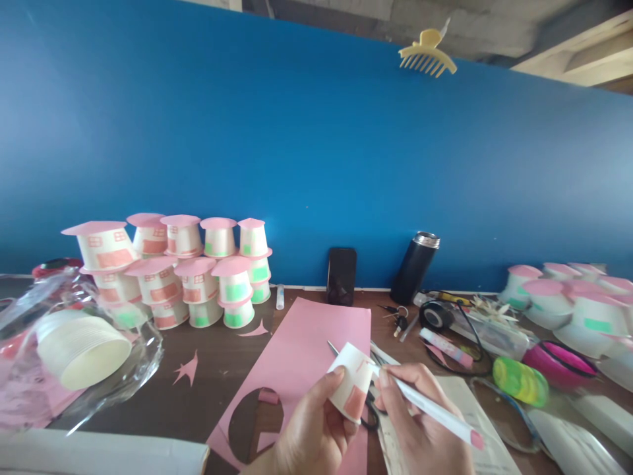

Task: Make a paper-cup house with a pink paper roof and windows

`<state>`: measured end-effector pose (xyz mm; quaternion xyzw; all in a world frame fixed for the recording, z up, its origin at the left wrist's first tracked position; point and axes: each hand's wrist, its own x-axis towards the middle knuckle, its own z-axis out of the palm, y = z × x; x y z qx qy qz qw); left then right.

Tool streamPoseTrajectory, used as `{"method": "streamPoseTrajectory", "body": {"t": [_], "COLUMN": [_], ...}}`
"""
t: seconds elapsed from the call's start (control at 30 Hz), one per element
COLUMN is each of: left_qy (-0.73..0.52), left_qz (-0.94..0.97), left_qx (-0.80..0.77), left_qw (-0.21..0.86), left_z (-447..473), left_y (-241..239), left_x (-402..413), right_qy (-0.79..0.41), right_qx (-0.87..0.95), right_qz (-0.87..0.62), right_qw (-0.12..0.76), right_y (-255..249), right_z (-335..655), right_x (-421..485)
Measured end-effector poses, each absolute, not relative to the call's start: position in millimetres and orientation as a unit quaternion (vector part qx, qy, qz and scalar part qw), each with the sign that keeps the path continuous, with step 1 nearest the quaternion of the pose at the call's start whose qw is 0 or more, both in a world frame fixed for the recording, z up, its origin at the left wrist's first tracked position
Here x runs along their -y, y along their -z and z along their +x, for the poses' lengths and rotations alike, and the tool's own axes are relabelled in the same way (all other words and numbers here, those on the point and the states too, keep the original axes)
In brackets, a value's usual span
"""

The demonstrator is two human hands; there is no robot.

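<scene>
My left hand (319, 419) is closed round a small white paper cup (352, 377), its thumb on the upper left side. A reddish-pink block of colour and a few thin pink lines mark the cup's wall. In my right hand (420, 415) is a white marker pen (432, 408) with a pink end, its tip against the cup near the pink lines. Behind the cup lies a pair of scissors (368, 417), mostly hidden by my hands. Under both is a sheet of pink paper (316, 330) with a round hole cut in it.
Stacked cups with pink paper roofs (149, 290) stand at the left; more roofed cups (598, 310) at the right. Nested plain cups (84, 349) lie in plastic. A phone (341, 276) and black flask (415, 267) are by the blue partition (297, 145). Keys (399, 323) lie nearby.
</scene>
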<state>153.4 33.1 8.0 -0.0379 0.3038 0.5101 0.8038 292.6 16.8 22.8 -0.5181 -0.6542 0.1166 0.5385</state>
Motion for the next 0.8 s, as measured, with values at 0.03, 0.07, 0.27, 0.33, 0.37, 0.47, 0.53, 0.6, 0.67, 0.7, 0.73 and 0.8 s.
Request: {"method": "streamPoseTrajectory", "body": {"t": [0.03,0.07,0.27,0.33,0.37,0.47,0.53,0.6,0.67,0.7,0.73,0.8], "left_qy": [-0.510,-0.511,-0.503,-0.502,-0.502,-0.501,-0.500,-0.498,-0.496,-0.495,-0.494,-0.495], "left_qz": [-0.038,-0.037,-0.029,-0.030,-0.030,-0.032,-0.032,-0.029,-0.027,-0.026,-0.026,-0.028], "left_qx": [-0.303,-0.301,-0.293,-0.292,-0.292,-0.295,-0.299,-0.299,-0.297,-0.295,-0.294,-0.295], "left_qw": [0.804,0.804,0.813,0.813,0.814,0.813,0.812,0.813,0.816,0.817,0.818,0.817], "left_z": [153.4,153.3,152.9,153.0,153.2,153.5,153.4,153.0,152.5,152.3,152.2,152.1], "left_y": [-7.9,-7.7,-6.1,-6.5,-6.8,-7.9,-8.4,-8.5,-8.3,-8.1,-7.9,-7.5], "left_x": [-33.0,-33.0,-33.1,-33.0,-32.9,-33.1,-33.6,-34.2,-34.5,-34.6,-34.6,-34.6], "right_qy": [-0.118,-0.118,-0.123,-0.122,-0.121,-0.118,-0.120,-0.124,-0.124,-0.122,-0.120,-0.117], "right_qx": [0.655,0.655,0.661,0.659,0.658,0.658,0.656,0.653,0.651,0.649,0.649,0.648], "right_qz": [-0.517,-0.517,-0.511,-0.513,-0.514,-0.515,-0.518,-0.521,-0.523,-0.523,-0.523,-0.525], "right_qw": [0.538,0.538,0.536,0.537,0.537,0.536,0.535,0.535,0.537,0.538,0.540,0.539], "right_y": [-22.7,-22.6,-22.4,-22.3,-22.3,-21.9,-21.6,-21.5,-21.9,-22.2,-22.6,-23.3], "right_z": [292.7,292.8,293.2,293.3,293.4,293.4,293.2,292.6,291.8,291.5,291.2,290.9], "right_x": [-16.8,-16.8,-15.6,-15.1,-15.0,-15.7,-16.5,-17.2,-17.4,-17.3,-17.1,-16.5]}}
